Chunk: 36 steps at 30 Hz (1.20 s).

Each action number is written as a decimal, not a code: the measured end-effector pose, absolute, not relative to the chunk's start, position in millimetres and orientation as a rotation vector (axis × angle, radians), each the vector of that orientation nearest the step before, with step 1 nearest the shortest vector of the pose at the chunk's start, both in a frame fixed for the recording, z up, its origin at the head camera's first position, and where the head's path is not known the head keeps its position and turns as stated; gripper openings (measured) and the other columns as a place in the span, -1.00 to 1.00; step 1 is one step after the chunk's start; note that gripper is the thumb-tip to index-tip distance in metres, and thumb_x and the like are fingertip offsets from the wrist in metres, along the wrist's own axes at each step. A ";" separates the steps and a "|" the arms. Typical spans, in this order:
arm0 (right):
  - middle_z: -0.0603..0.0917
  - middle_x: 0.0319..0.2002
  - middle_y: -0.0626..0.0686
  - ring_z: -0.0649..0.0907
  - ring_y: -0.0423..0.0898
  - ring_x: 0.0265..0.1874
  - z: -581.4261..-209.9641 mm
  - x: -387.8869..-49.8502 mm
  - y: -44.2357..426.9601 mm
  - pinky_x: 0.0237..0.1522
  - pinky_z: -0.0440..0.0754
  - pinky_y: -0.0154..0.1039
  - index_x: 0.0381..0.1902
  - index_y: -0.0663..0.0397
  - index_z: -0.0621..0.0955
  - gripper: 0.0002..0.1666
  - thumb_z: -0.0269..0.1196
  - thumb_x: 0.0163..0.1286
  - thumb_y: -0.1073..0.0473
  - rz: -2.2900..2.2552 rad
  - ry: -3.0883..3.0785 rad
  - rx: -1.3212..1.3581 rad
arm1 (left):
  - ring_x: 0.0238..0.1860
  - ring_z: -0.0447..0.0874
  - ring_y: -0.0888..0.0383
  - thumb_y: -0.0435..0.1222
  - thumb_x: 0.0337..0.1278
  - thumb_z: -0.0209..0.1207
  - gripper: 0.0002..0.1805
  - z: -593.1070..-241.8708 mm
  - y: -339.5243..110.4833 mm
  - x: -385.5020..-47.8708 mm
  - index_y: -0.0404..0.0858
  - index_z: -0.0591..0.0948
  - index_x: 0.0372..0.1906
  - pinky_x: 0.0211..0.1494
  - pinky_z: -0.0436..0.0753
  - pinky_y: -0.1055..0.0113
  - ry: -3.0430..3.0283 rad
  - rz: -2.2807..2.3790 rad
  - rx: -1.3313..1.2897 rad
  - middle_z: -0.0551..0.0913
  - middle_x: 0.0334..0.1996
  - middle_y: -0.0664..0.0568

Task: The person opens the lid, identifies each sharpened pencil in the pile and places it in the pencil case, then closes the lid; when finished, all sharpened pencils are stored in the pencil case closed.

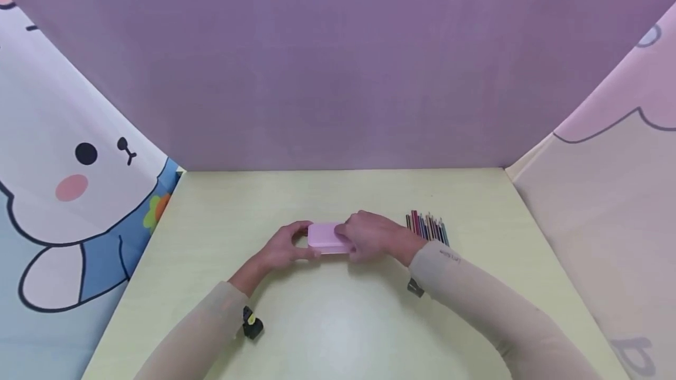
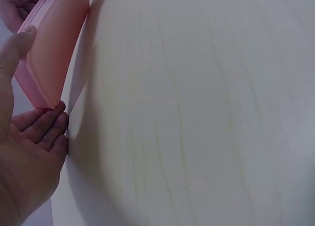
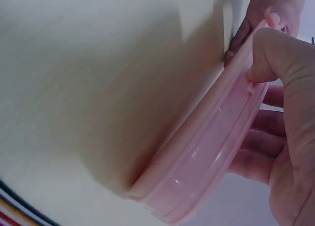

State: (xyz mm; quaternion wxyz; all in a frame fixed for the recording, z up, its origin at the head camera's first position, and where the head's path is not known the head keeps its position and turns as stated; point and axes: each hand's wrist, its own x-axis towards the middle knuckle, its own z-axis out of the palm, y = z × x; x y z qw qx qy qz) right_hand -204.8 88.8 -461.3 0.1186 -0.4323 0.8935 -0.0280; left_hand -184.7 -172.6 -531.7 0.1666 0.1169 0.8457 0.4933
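A pink plastic pencil case [image 1: 323, 236] is held between both hands at the middle of the table, its lid closed as far as I can see. My left hand [image 1: 285, 248] grips its left end, the thumb on the near side and the fingers at the far side and edge. In the left wrist view the case [image 2: 59, 44] rests against those fingertips. From the right, my right hand [image 1: 372, 236] holds the case. The right wrist view shows its thumb pressing at the rim of the long side of the case [image 3: 197, 147], with the other fingers across the opposite face.
Several coloured pencils [image 1: 429, 227] lie in a row on the pale table [image 1: 338, 315], just beyond the right wrist. A purple panel [image 1: 338, 75] rises at the back edge. Printed cloths [image 1: 63, 192] hang on both sides.
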 end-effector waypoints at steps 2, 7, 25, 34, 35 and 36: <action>0.66 -0.41 -0.16 0.56 -0.26 -0.53 -459.3 -201.7 89.0 -0.43 0.60 -0.40 -0.12 -0.06 0.66 -0.71 0.41 0.19 0.07 -0.008 2.636 -1.286 | 0.41 0.46 -0.12 -0.04 -0.05 0.56 -0.01 -530.7 -171.3 -185.7 -0.28 0.39 0.48 0.56 0.38 -0.02 2.409 1.392 0.322 0.58 0.31 -0.10; 0.74 -0.33 -0.06 0.58 -0.22 -0.51 -455.0 -189.6 85.9 -0.35 0.70 -0.34 -0.09 0.06 0.72 -0.73 0.35 0.30 0.08 0.220 2.685 -1.325 | 0.36 0.51 -0.10 0.00 -0.02 0.54 -0.05 -530.4 -169.9 -187.0 -0.26 0.42 0.46 0.49 0.46 -0.07 2.432 1.370 0.296 0.59 0.31 -0.08; 0.79 -0.22 -0.14 0.67 -0.28 -0.40 -463.0 -195.4 110.0 -0.20 0.74 -0.33 -0.17 -0.11 0.73 -0.80 0.31 0.37 -0.04 -0.045 2.768 -1.422 | 0.41 0.48 -0.06 -0.05 0.01 0.53 -0.05 -534.0 -176.6 -188.6 -0.24 0.38 0.50 0.58 0.36 0.01 2.381 1.430 0.358 0.58 0.32 -0.03; 0.73 0.17 -0.04 0.68 -0.05 0.21 -478.3 -198.5 151.6 0.33 0.62 -0.10 0.17 -0.06 0.71 -0.50 0.41 0.33 -0.10 -0.425 2.756 -1.272 | 0.43 0.46 -0.04 0.02 -0.01 0.54 0.00 -536.6 -177.6 -188.7 -0.20 0.36 0.52 0.60 0.32 0.04 2.401 1.430 0.347 0.56 0.35 0.00; 0.73 0.18 -0.04 0.67 -0.05 0.21 -479.0 -198.0 155.7 0.34 0.61 -0.09 0.17 -0.06 0.70 -0.49 0.42 0.33 -0.09 -0.436 2.752 -1.261 | 0.43 0.46 -0.04 0.02 -0.02 0.54 0.00 -537.2 -177.9 -188.5 -0.20 0.36 0.52 0.60 0.33 0.04 2.398 1.437 0.347 0.56 0.36 0.00; 0.72 0.19 -0.02 0.67 -0.03 0.22 -479.4 -197.3 159.9 0.35 0.60 -0.07 0.18 -0.04 0.70 -0.49 0.43 0.32 -0.08 -0.448 2.749 -1.252 | 0.43 0.47 -0.03 0.01 -0.02 0.54 0.00 -537.9 -178.2 -188.4 -0.20 0.36 0.52 0.60 0.33 0.04 2.396 1.444 0.349 0.56 0.36 0.00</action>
